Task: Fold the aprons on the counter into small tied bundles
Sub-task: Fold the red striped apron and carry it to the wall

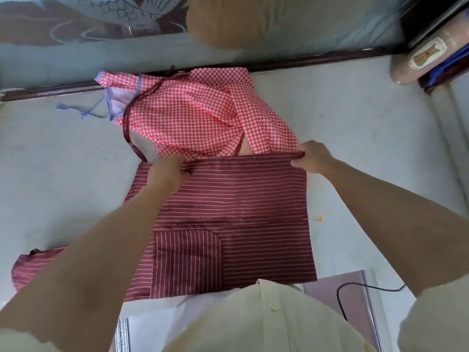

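Note:
A maroon apron with thin white stripes (241, 212) lies flat on the pale counter (355, 138), its pocket towards me. My left hand (168, 171) pinches its far edge near the left, and my right hand (313, 156) grips the same edge at the right corner. A dark strap (128, 120) runs from that apron up over a red-and-white checked apron (193, 115), which lies crumpled just beyond. The checked apron has blue striped trim and ties (83, 111) at its left. Part of the maroon apron (33, 265) sticks out left under my forearm.
A dark ledge (304, 59) and a glass pane close off the counter's far side. A brown roll (421, 59) lies at the far right corner. A black cable (355, 288) loops below the near edge on the right. A small orange spot (318, 219) marks the counter.

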{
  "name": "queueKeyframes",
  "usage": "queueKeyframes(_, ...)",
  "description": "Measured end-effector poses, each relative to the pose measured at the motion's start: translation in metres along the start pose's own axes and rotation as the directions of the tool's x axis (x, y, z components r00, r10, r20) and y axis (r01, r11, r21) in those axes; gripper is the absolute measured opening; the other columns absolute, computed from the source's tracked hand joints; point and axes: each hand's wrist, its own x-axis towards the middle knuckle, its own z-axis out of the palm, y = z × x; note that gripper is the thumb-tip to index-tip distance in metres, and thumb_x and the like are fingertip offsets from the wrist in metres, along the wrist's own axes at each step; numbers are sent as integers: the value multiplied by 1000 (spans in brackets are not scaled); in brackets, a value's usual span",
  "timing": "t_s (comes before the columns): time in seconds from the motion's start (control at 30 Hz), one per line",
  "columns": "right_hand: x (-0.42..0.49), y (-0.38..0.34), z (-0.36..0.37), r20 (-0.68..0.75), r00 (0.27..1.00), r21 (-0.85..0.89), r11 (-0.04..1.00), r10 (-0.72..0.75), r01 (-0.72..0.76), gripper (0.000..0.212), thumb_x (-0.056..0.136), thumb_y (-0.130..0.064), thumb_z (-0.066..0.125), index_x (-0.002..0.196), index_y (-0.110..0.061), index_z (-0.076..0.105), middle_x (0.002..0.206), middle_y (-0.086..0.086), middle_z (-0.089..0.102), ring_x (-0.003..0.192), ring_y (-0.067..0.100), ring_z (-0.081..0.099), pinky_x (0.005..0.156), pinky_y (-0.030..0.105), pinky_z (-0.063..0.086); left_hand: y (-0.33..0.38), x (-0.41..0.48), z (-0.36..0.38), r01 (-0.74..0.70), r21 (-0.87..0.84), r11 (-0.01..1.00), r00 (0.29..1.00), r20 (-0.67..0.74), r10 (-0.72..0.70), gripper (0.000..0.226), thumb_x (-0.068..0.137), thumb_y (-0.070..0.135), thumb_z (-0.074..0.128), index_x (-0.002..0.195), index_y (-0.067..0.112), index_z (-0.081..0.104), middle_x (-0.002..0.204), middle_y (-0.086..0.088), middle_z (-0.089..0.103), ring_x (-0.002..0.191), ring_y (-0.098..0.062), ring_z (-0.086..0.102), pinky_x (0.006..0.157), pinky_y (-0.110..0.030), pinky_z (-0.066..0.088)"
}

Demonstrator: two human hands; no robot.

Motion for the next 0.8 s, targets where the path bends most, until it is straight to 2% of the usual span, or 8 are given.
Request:
queueKeyframes(0.13,6,7,-17,-393,916,172,985,76,-8,18,92,-18,64,108,-10,66,101,9,68,98,29,64,77,29,45,15,4,-5,-46,-137,990,978,-206,17,35,89,12,62,123,10,58,123,-15,60,108,-34,57,90,-43,47)
queueKeyframes(0.27,2,6,-1,-431,888,420,907,160,41,56,89,-7,65,139,-12,40,141,11,41,108,22,57,92,30,49,29,-10,5,-43,-223,974,969,-247,-14,66,86,11,67,142,14,33,150,-17,24,111,-34,57,92,-43,51)
queueKeyframes(0.33,-11,2,18,-485,863,346,937,142,40,59,87,-8,65,140,-11,38,142,10,36,107,23,58,92,35,53,24,-22,17,-46,-141,989,963,-269,7,70,86,13,68,144,15,30,152,-17,18,119,-35,52,96,-45,50)
queueKeyframes(0.4,-32,-11,42,-553,833,233,956,-20,178,47,87,-8,64,131,-13,46,133,7,43,94,18,61,82,35,58,16,-41,30,-20,-32,999,955,-295,10,65,86,17,66,143,14,35,148,-17,24,127,-34,44,104,-48,43)
queueKeyframes(0.5,-67,-44,85,-422,794,47,864,-437,501,46,89,-13,64,132,-16,48,134,5,44,76,6,57,63,26,58,3,-74,54,59,42,997,951,-305,-44,56,89,26,63,140,16,42,144,-17,32,129,-34,38,107,-52,35)
queueKeyframes(0.57,-81,-58,115,-242,723,-72,755,-647,652,55,89,-17,65,140,-19,44,146,7,37,80,4,54,63,17,52,-10,-95,69,123,64,990,960,-261,-102,58,90,34,61,142,18,40,145,-18,32,130,-36,35,108,-54,31)
queueKeyframes(0.67,-83,-54,147,-35,723,-267,704,-690,658,67,88,-23,66,148,-26,37,163,5,11,117,19,50,84,30,53,-40,-125,89,209,96,973,971,-134,-195,68,93,42,55,151,21,26,152,-15,25,138,-34,28,112,-54,25)
queueKeyframes(0.8,-79,-45,152,-37,784,-394,730,-620,558,70,80,-17,69,144,-27,41,164,2,10,121,27,45,92,40,49,-80,-160,103,336,-10,942,934,-127,-334,67,95,44,50,152,18,25,154,-14,22,141,-33,23,114,-51,22)
